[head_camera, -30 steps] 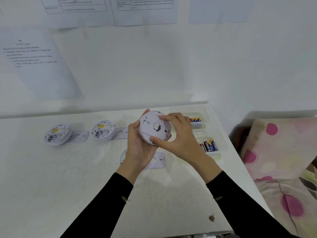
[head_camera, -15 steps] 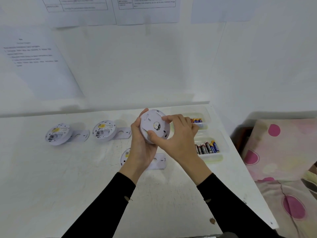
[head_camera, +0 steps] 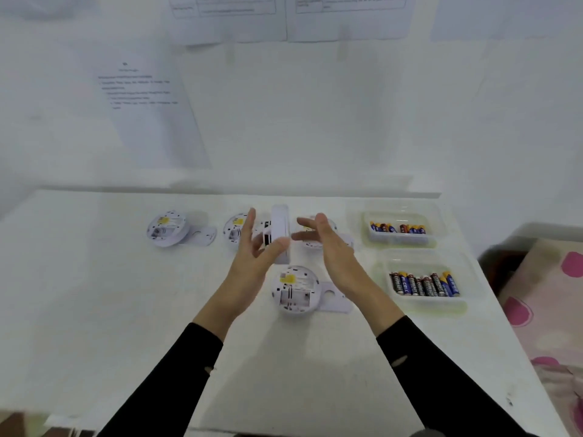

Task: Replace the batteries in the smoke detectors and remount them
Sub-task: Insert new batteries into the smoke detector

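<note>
Smoke detector (head_camera: 279, 228) is edge-on between left hand (head_camera: 252, 258) and right hand (head_camera: 332, 247), fingers (head_camera: 251, 220) wide (battery trays (head_camera: 399, 238) rightward).

We see one white smoke detector (head_camera: 279, 228) raised above the bench (head_camera: 94, 279), turned on edge, so it shows as a narrow upright band with dark vent slots facing left; it is blurred. The near detector (head_camera: 295, 290) lies back-up on the bench, with a yellow label and an empty battery bay, its flat mounting plate (head_camera: 334, 299) touching its right side. The far-left detector (head_camera: 167, 228) lies the same way against its own plate (head_camera: 205, 236). Two others in that row are partly hidden. At the right, mixed black-red and blue-yellow batteries lie side by side: the near batch (head_camera: 424, 283) and the far batch (head_camera: 397, 228).
</note>
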Demonstrator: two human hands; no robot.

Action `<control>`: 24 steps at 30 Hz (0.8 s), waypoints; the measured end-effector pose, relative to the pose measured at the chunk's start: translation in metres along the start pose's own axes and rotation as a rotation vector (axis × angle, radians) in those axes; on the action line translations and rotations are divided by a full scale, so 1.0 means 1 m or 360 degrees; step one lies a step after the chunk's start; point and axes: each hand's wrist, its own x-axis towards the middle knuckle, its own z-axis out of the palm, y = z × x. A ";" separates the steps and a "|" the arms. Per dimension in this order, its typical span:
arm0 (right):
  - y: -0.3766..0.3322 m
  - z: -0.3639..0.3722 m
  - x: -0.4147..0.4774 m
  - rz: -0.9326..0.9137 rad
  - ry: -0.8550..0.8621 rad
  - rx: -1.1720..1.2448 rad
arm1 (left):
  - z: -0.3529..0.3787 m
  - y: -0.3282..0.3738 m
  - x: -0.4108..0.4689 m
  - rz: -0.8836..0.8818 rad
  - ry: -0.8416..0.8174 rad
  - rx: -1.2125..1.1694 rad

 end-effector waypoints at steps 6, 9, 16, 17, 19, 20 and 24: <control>0.024 0.034 0.003 0.0019 0.0047 -0.0178 | -0.078 -0.018 -0.012 0.0208 0.0401 0.0806; 0.050 0.047 -0.004 -0.0187 0.0187 -0.0659 | -0.110 -0.039 -0.018 0.0197 0.0519 0.1018; 0.081 0.065 -0.033 -0.0270 0.0339 -0.0926 | -0.146 -0.058 -0.024 0.0075 0.0413 0.1160; 0.082 0.066 -0.036 -0.0244 0.0327 -0.0893 | -0.149 -0.060 -0.022 0.0067 0.0397 0.1171; 0.083 0.067 -0.041 -0.0182 0.0335 -0.0804 | -0.155 -0.063 -0.019 0.0057 0.0371 0.1169; 0.084 0.067 -0.042 -0.0160 0.0347 -0.0785 | -0.157 -0.065 -0.017 0.0051 0.0355 0.1164; 0.086 0.068 -0.047 -0.0171 0.0384 -0.0832 | -0.162 -0.070 -0.010 0.0059 0.0300 0.1154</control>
